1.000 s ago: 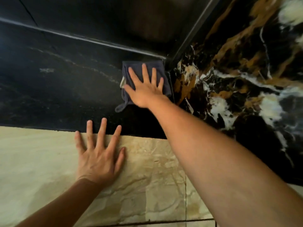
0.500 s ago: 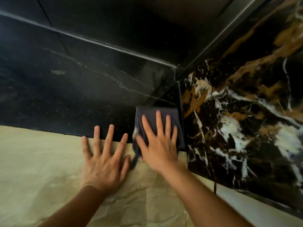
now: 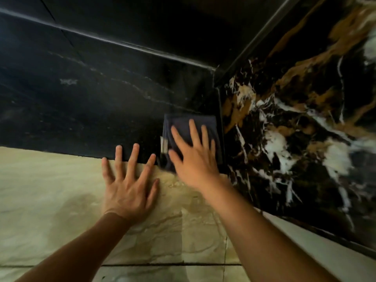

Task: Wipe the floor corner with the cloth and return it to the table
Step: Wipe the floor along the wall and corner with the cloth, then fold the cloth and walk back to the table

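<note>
A dark blue cloth (image 3: pixel 183 124) lies folded on the black floor strip, close against the marbled wall on the right. My right hand (image 3: pixel 193 157) presses flat on the cloth with fingers spread, covering its near half; a small white tag shows at the cloth's left edge. My left hand (image 3: pixel 128 184) rests palm down with fingers spread on the beige floor tile, just left of the cloth, its fingertips reaching the black strip. The floor corner (image 3: pixel 215 72) lies beyond the cloth, bare.
A black, gold and white marbled wall (image 3: pixel 295 123) rises on the right. A dark wall panel (image 3: pixel 142 23) with a glossy skirting edge closes the far side. Beige floor tile (image 3: pixel 40 200) with dark grout lines spreads below and to the left.
My right hand has dragged the cloth from the far corner back toward me along the marbled wall. My left hand stays planted on the beige tile.
</note>
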`<state>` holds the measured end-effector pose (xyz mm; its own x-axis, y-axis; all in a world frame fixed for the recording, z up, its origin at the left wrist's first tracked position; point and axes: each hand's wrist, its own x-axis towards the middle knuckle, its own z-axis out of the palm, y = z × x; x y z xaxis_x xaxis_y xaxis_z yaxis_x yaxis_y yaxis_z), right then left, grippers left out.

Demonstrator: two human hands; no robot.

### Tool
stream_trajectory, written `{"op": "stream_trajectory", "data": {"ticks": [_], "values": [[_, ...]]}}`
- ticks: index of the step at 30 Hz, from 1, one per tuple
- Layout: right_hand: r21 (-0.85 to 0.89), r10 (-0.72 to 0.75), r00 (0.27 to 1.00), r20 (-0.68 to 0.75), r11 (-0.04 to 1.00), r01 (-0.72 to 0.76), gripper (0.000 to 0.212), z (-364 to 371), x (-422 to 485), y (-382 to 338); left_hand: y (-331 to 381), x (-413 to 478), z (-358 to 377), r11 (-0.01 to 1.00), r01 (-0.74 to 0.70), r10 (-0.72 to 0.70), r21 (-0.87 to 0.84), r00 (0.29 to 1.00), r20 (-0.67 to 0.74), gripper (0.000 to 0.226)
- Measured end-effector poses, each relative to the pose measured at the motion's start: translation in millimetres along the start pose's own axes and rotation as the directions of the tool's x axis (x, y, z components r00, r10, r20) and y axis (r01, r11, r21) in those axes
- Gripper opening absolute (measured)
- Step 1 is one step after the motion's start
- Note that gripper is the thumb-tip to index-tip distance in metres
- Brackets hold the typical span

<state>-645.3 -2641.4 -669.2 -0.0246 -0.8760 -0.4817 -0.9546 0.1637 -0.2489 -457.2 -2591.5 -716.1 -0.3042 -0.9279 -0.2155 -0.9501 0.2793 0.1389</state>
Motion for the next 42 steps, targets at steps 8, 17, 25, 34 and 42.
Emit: {"op": "stream_trajectory", "data": {"ticks": [8, 17, 25, 34, 42], "values": [[0.049, 0.055, 0.986, 0.158, 0.997, -0.063, 0.072, 37.1, -103.5, -3.1, 2.6, -1.8, -2.8, 1.0, 0.009, -0.009, -0.024, 1.0, -0.004, 0.071], [0.539, 0.244, 0.944, -0.224, 0.838, -0.089, 0.041, 14.7, -112.9, 20.8, 3.1, -2.7, -9.4, 0.993, 0.051, -0.045, -0.108, 0.997, 0.056, 0.063], [0.623, 0.541, 0.836, -0.087, 0.685, -0.379, 0.066, 29.2, -114.1, 17.1, 50.8, 2.6, -38.0, 0.942, 0.216, -0.195, -0.257, 0.975, 0.104, 0.061], [0.91, 0.448, 0.801, 0.397, -0.079, -0.406, 0.011, 27.1, -108.7, 15.4, 32.2, 22.2, -54.7, 0.85, 0.062, 0.028, -0.523, 0.987, 0.161, 0.022], [0.921, 0.368, 0.853, 0.369, -0.019, -0.39, 0.017, -15.3, -152.3, -36.8, -15.3, -20.5, -124.0, 0.024, 0.681, 0.055, -0.732, 0.73, 0.681, 0.02]]}}
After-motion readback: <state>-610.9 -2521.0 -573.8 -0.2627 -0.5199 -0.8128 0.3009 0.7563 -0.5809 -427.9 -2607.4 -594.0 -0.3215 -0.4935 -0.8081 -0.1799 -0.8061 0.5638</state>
